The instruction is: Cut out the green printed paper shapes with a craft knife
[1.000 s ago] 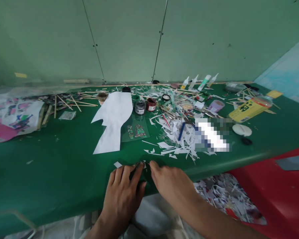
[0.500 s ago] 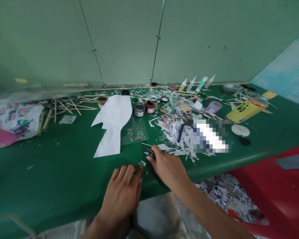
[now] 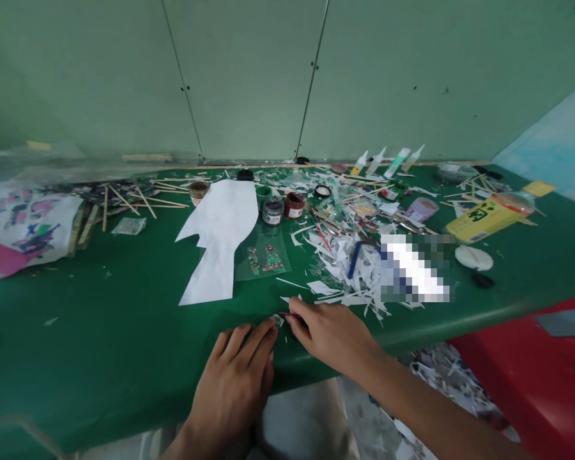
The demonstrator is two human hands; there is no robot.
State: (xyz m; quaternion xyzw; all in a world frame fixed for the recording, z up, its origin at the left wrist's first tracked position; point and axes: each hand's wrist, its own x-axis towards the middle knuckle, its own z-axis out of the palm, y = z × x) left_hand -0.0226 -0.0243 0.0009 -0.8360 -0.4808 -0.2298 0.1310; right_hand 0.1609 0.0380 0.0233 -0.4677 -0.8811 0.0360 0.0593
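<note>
My left hand (image 3: 237,370) rests at the front edge of the table, fingers closed together, pinning a small green-and-white printed piece (image 3: 278,321) at its fingertips. From the right, my right hand (image 3: 333,329) pinches a thin red tool (image 3: 284,314), most of it hidden by the fingers. The tool's tip is at the small piece; whether it touches cannot be made out. Just behind the hands lies a clear plastic sheet (image 3: 242,271) with two patterned cutouts (image 3: 272,257) on it. A large white paper cutout (image 3: 215,255) lies to its left.
Paper scraps (image 3: 345,268) and tools crowd the right side. Paint jars (image 3: 273,212) stand behind the sheet. Glue bottles (image 3: 378,161) stand near the wall. A yellow container (image 3: 483,217) lies at the right. Wooden sticks (image 3: 146,203) and a printed bag (image 3: 38,220) are at the left.
My right hand has come down and closer to my left, bringing the red tool's tip to the small piece. My left hand stays pressed in place. The view has shifted slightly.
</note>
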